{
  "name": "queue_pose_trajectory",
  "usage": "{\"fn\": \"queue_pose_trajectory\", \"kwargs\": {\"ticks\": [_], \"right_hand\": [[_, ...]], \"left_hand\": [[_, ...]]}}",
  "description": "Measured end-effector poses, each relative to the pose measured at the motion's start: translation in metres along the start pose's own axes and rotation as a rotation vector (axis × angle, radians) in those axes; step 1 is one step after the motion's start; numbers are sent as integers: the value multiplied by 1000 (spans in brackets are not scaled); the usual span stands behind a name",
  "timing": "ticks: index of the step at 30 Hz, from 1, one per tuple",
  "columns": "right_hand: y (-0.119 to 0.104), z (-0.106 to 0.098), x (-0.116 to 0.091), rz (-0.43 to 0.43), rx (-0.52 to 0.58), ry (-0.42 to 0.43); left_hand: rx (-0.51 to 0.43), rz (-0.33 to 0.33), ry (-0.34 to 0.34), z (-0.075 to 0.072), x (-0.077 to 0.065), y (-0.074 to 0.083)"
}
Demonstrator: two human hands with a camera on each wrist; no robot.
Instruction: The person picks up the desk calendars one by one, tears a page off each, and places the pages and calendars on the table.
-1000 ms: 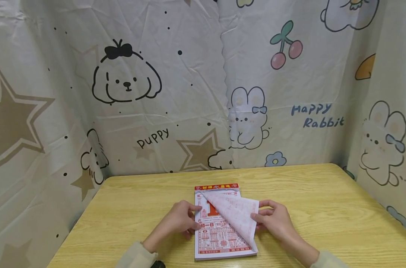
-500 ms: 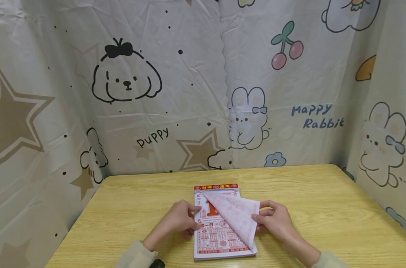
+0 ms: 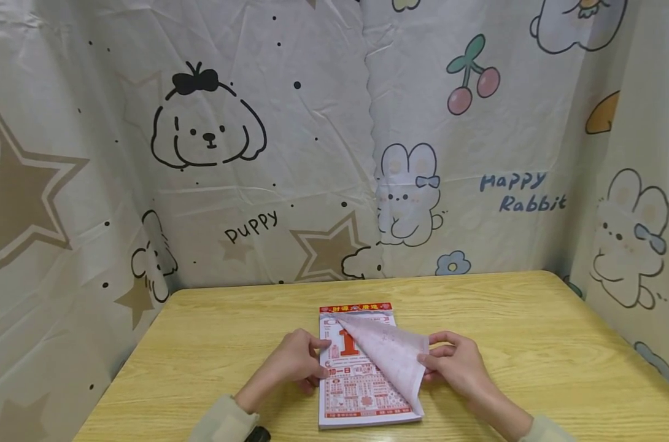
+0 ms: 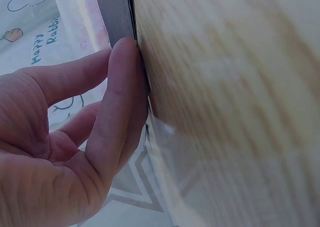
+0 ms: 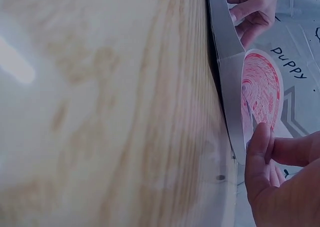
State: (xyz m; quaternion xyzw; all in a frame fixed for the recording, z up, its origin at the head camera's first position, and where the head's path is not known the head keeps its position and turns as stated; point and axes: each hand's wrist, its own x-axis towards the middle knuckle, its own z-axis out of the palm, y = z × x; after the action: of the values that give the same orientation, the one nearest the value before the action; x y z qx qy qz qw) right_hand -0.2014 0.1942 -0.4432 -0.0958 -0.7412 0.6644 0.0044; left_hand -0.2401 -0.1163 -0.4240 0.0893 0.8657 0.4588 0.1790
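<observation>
A thick tear-off calendar (image 3: 356, 399) with a red header strip lies on the wooden table, its sheet printed in red with a large 1. Its top page (image 3: 398, 359) is folded diagonally from the upper left toward the right, pale back showing. At the calendar's left edge, my left hand (image 3: 298, 359) holds the pad; in the left wrist view its fingers (image 4: 117, 87) lie along the pad's side. My right hand (image 3: 458, 365) pinches the outer edge of the turned page between thumb and fingers. The right wrist view shows that page (image 5: 260, 87) curling up beside the fingertips.
The pale wooden table (image 3: 229, 319) extends around the calendar to both sides. Behind and beside it hangs a cream curtain (image 3: 323, 123) printed with cartoon animals, stars and cherries. A small dark object (image 3: 259, 434) shows by the left sleeve.
My right hand has shifted very slightly to the right with the page edge, and the page bows a little more. My left hand stays at the calendar's left edge.
</observation>
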Motion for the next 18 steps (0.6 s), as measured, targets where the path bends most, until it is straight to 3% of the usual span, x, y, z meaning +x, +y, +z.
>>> {"fn": "queue_pose_trajectory", "kwargs": {"ticks": [7, 18], "right_hand": [[-3, 2, -2, 6, -15, 6], [-4, 8, -2, -28, -133, 36]], "left_hand": [[1, 13, -6, 1, 0, 0], [38, -14, 19, 2, -2, 5]]}}
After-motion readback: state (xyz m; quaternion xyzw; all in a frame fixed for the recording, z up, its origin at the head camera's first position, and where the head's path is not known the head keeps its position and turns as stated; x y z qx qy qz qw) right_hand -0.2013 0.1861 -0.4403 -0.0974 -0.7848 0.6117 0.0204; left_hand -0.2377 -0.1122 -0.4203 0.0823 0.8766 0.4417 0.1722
